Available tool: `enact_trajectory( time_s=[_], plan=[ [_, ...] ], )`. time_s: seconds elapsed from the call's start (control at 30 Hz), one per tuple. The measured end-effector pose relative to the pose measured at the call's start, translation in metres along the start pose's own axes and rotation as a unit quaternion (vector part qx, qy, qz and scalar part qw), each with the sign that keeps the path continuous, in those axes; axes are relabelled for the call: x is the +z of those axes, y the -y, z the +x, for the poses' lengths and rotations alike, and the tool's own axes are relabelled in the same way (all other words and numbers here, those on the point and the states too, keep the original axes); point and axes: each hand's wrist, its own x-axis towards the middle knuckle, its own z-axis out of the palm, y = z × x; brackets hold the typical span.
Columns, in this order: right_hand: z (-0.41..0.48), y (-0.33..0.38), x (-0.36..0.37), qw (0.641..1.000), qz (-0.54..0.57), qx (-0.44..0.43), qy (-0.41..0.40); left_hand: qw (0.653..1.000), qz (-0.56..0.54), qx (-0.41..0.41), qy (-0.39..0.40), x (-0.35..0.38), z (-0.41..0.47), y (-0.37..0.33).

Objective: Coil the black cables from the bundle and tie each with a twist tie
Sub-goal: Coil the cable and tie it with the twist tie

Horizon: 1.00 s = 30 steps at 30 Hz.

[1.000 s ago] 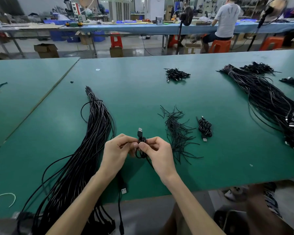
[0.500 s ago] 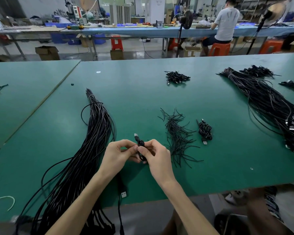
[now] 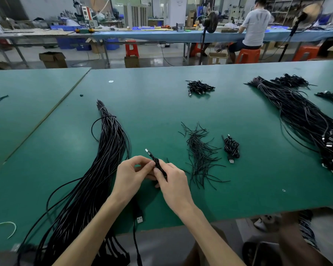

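A small coiled black cable [image 3: 156,162] sits between my two hands just above the green table [image 3: 161,104], its plug tip pointing up and left. My left hand [image 3: 132,174] pinches the coil from the left. My right hand [image 3: 171,181] grips it from the right, and its fingers hide the lower part. The long bundle of black cables [image 3: 96,169] lies to the left and runs off the front edge. A loose pile of black twist ties [image 3: 199,154] lies to the right of my hands. Beside it rests one tied coil [image 3: 231,147].
A heap of tied coils [image 3: 199,88] sits at the table's far middle. A second large cable bundle [image 3: 304,120] stretches along the right side. A loose plug [image 3: 139,219] lies near the front edge. A white wire loop [image 3: 5,226] lies front left. A person sits at a far bench.
Both hands have turned the coil so its plug now tilts up and left instead of standing upright, and my right hand has closed further over it.
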Motion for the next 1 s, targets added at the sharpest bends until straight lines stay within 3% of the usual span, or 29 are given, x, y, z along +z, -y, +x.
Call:
enact_trajectory(
  time_s=[0.2, 0.4, 0.6, 0.8, 0.9, 1.0],
  plan=[
    [-0.002, 0.007, 0.003, 0.998, -0.062, -0.011, 0.01, 1.0, -0.021, 0.0, 0.004, 0.0, -0.002, -0.001],
    [0.0, 0.006, -0.001, 0.999, -0.011, 0.016, -0.039, 1.0, -0.028, 0.0, -0.004, 0.007, -0.003, -0.003],
    [-0.001, 0.007, -0.004, 0.997, 0.008, -0.011, -0.08, 0.999, -0.019, 0.021, -0.024, 0.007, -0.008, -0.004],
    [0.0, 0.005, -0.006, 0.995, 0.024, 0.002, -0.099, 0.987, 0.118, 0.105, -0.035, 0.009, -0.011, -0.004],
    [0.001, 0.003, -0.008, 0.993, 0.054, 0.021, -0.1, 0.961, 0.199, 0.194, -0.011, 0.012, -0.012, -0.005],
    [0.0, 0.003, -0.007, 0.992, 0.074, 0.027, -0.097, 0.94, 0.256, 0.224, -0.01, 0.01, -0.014, -0.003]
  ],
)
